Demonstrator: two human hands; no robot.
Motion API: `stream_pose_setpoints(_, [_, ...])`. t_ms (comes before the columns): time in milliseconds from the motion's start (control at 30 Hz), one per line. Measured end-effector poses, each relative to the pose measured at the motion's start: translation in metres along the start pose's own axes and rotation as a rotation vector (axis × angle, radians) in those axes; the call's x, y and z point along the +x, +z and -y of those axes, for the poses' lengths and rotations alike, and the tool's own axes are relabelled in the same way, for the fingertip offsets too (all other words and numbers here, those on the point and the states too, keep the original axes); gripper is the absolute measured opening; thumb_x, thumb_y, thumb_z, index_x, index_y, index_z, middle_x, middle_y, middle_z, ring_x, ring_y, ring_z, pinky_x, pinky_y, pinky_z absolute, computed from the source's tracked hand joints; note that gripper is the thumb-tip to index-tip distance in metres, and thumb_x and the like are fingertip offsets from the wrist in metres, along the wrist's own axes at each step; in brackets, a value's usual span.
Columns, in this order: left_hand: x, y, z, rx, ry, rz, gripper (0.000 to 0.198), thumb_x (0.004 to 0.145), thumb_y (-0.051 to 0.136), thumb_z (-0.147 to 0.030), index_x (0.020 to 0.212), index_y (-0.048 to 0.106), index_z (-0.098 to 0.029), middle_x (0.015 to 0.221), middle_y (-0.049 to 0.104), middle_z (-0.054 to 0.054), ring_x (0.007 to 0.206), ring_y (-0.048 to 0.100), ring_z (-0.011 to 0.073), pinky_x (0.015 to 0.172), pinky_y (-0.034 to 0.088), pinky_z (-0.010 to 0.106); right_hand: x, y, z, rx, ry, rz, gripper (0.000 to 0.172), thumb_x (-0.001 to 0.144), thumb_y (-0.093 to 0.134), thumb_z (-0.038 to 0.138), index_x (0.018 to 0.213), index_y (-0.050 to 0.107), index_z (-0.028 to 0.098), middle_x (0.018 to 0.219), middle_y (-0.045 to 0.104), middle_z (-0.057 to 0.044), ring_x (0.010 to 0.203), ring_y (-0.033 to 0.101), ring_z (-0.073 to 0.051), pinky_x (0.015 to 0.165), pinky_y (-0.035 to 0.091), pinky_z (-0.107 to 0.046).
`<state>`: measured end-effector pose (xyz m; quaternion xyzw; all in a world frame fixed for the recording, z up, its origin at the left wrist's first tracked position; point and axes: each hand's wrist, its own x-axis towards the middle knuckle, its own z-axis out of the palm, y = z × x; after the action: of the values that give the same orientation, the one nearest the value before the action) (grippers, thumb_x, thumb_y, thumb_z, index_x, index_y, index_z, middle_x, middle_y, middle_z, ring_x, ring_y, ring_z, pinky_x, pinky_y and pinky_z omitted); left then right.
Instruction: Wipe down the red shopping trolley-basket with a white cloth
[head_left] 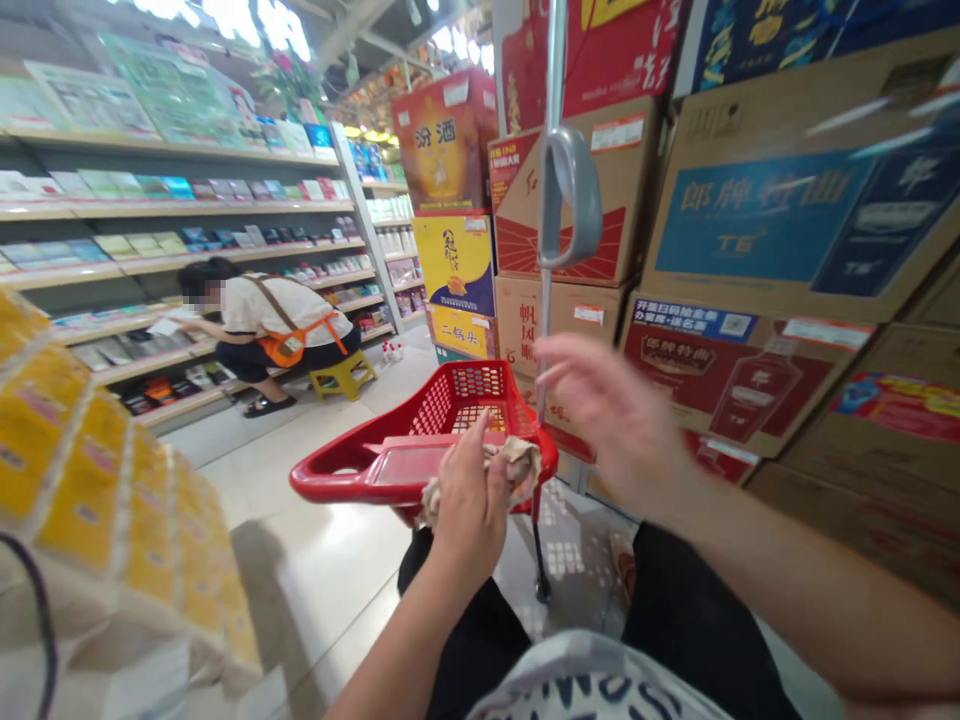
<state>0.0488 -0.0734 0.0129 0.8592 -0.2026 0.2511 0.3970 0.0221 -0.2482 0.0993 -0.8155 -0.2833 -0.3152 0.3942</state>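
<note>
- Centrally, in the head view, we see a crumpled beige cloth (523, 463) lying on the near edge of a red basket cart (330, 475), straight ahead of the body.
- We note the left hand (469, 490) grasping the cloth, which bunches out on both sides; its long axis seems to run sideways along the edge, though the palm hides the middle.
- We find the right hand (611, 415) raised, fingers loose and blurred, with nothing visible in it; the cloth lies leftward and below, apart from it, so the left hand is nearer.
- Beyond, we mark the obstacles: a metal pole (551, 310) with a grey loop (589, 200), and stacked cartons (750, 230) bounding the right.
- Leftward, we observe yellow packs (97, 480), shelves (247, 208) and a crouching person (281, 315) by a yellow stool (341, 378), well apart from both hands.
</note>
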Motion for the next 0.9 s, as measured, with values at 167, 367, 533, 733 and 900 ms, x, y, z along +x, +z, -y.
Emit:
stream_pose_setpoints(167, [0.027, -0.012, 0.013, -0.493, -0.181, -0.097, 0.052, 0.096, 0.013, -0.048, 0.141, 0.025, -0.025, 0.141, 0.042, 0.009, 0.125, 0.046, 0.0185, 0.101, 0.041, 0.037, -0.028, 0.084, -0.035, -0.333, -0.060, 0.391, 0.061, 0.090, 0.051, 0.048, 0.139, 0.039, 0.014, 0.137, 0.046, -0.016, 0.123, 0.043, -0.031, 0.099, 0.038, -0.049])
stream_pose_setpoints(367, [0.062, -0.046, 0.051, 0.442, -0.132, 0.132, 0.052, 0.095, 0.018, -0.046, 0.122, 0.055, -0.022, 0.120, 0.061, 0.008, 0.115, 0.053, 0.0256, 0.099, 0.038, 0.041, -0.027, 0.108, -0.057, -0.435, -0.145, 0.359, 0.049, 0.089, 0.051, 0.032, 0.135, 0.045, 0.017, 0.131, 0.052, -0.014, 0.112, 0.051, -0.028, 0.095, 0.040, -0.044])
stream_pose_setpoints(533, [0.079, -0.055, 0.078, 0.751, -0.292, 0.447, 0.062, 0.093, 0.009, -0.046, 0.122, 0.056, -0.018, 0.108, 0.066, 0.014, 0.105, 0.058, 0.0309, 0.087, 0.043, 0.042, -0.009, 0.100, -0.074, -0.145, -0.232, 0.379, 0.037, 0.082, 0.049, 0.012, 0.117, 0.059, 0.017, 0.121, 0.060, -0.006, 0.114, 0.052, -0.019, 0.100, 0.038, -0.032])
stream_pose_setpoints(733, [0.096, -0.062, 0.092, 0.756, -0.409, 0.450, 0.068, 0.089, 0.011, -0.055, 0.101, 0.066, -0.019, 0.108, 0.066, 0.014, 0.104, 0.058, 0.0328, 0.089, 0.042, 0.047, -0.004, 0.101, -0.082, -0.148, -0.159, 0.275, 0.028, 0.075, 0.049, 0.006, 0.095, 0.066, 0.017, 0.095, 0.067, -0.005, 0.093, 0.058, -0.019, 0.089, 0.042, -0.033])
stream_pose_setpoints(900, [0.113, -0.065, 0.107, 0.763, -0.491, 0.530, 0.055, 0.086, 0.027, -0.050, 0.099, 0.068, -0.016, 0.110, 0.065, 0.017, 0.102, 0.059, 0.0339, 0.087, 0.043, 0.046, -0.006, 0.133, -0.058, -0.249, -0.209, 0.294, 0.042, 0.081, 0.059, 0.027, 0.123, 0.055, 0.020, 0.120, 0.059, -0.009, 0.107, 0.052, -0.025, 0.094, 0.039, -0.040])
